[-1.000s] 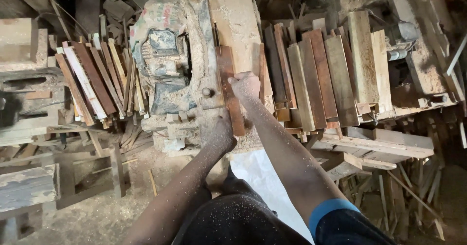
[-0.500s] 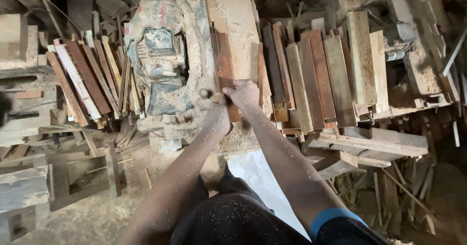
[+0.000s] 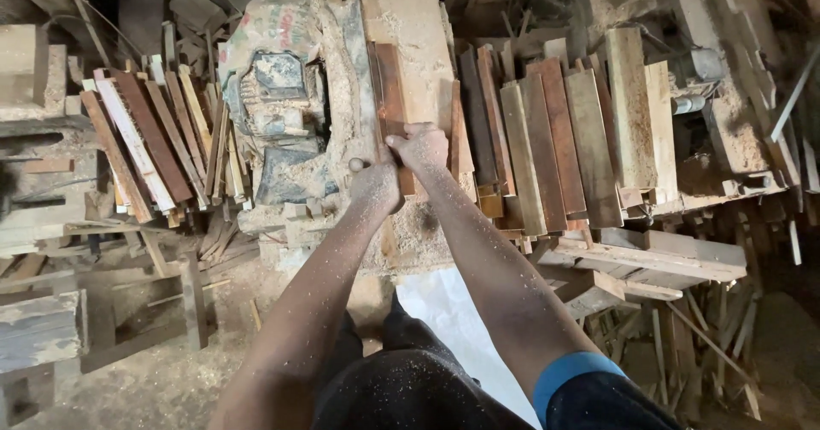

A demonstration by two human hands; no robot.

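Sawdust is seen over nearly everything at this moment: both forearms, the machine top and the ground below. A narrow reddish-brown strip of wood is laid on the pale, dust-covered tabletop of a woodworking machine, with its long axis running straight away from the person, roughly in line with the forearms. Its near end is met by both hands, so the strip lies directly ahead of them rather than to either side.

The left hand is closed loosely round the near end of the strip, low and slightly to the left; how tightly it is gripped cannot be told, since the fingers are turned away from the camera. The right hand is set a little farther forward, its fingers curled down over the strip and its thumb pointed left across the top. The right hand is therefore the nearer one to the body of the strip, while the left is kept at the tail.

To the right, a rack of planks in brown and pale tones is leaned side by side, just beside the machine. To the left, a printed sack is draped over a dusty bulk, and thinner slats are fanned out beyond it. A white sheet is spread on the ground between the arms.
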